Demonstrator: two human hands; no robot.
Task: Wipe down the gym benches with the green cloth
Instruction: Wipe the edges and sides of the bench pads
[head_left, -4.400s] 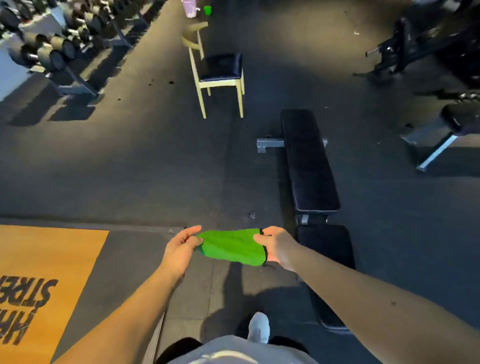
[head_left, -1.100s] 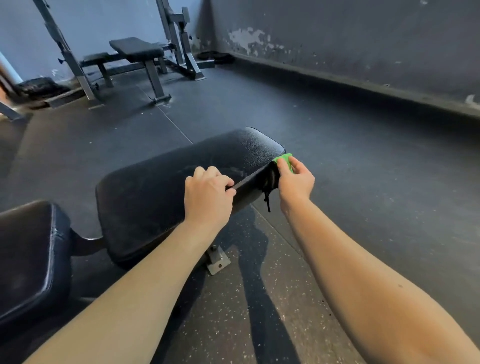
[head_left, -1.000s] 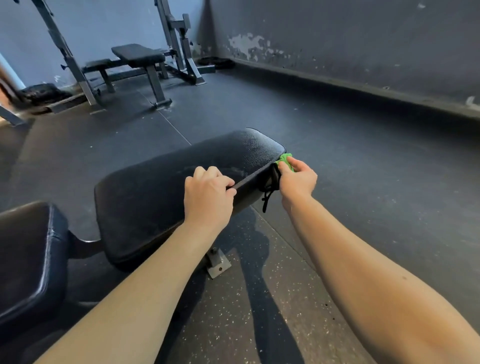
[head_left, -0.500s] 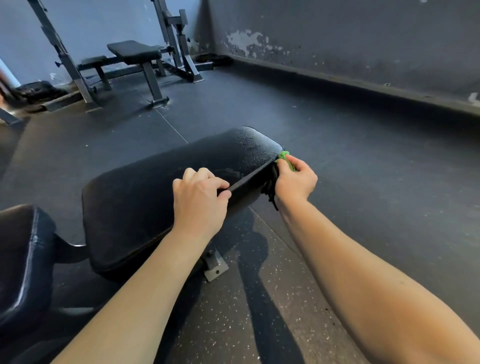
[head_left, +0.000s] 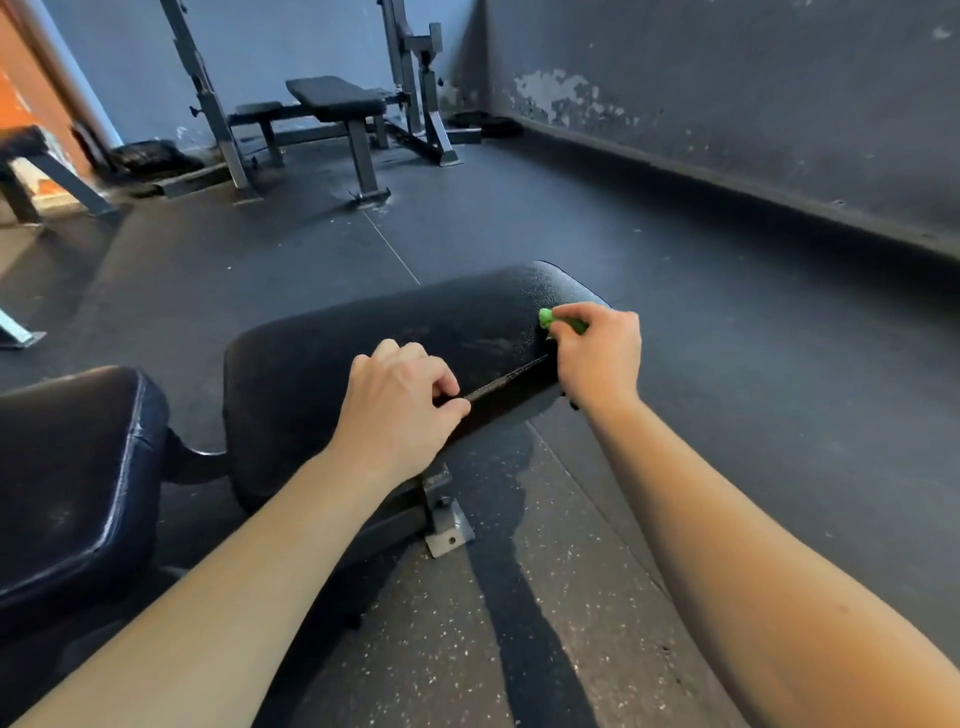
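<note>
Right hand (head_left: 597, 353) pinches the bunched green cloth (head_left: 558, 319) at the bench pad's (head_left: 389, 353) far right corner, left hand (head_left: 400, 410) gripping its near edge; best spread the cloth flat, then sweep leftward.

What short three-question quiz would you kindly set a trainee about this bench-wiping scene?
1. True or false: the right hand grips the green cloth.
2. The left hand holds the bench pad at: A) its near edge, B) its far edge, C) its metal foot?
3. Fill in: the second bench at the back stands in a metal ___.
Key: 1 true; 2 A; 3 rack.
</note>
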